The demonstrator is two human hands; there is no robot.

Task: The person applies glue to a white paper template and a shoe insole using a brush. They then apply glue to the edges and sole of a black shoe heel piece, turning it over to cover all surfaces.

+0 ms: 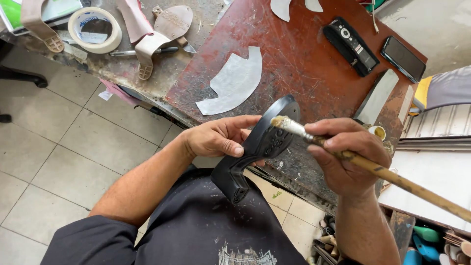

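Big red-brown worktable fills the top, a pale curved cut-out piece lying flat on it. In front of the table edge, over the lap, the left hand wraps closed around a black shoe sole, heel end down. The right hand pinches a wooden-handled brush, bristle tip touching the sole's upper end.

Brush handle: far end cut off at right edge. Shoe sole: middle hidden under left hand. Tools below the handle: blurred, cropped. White cutouts: cropped at top edge.
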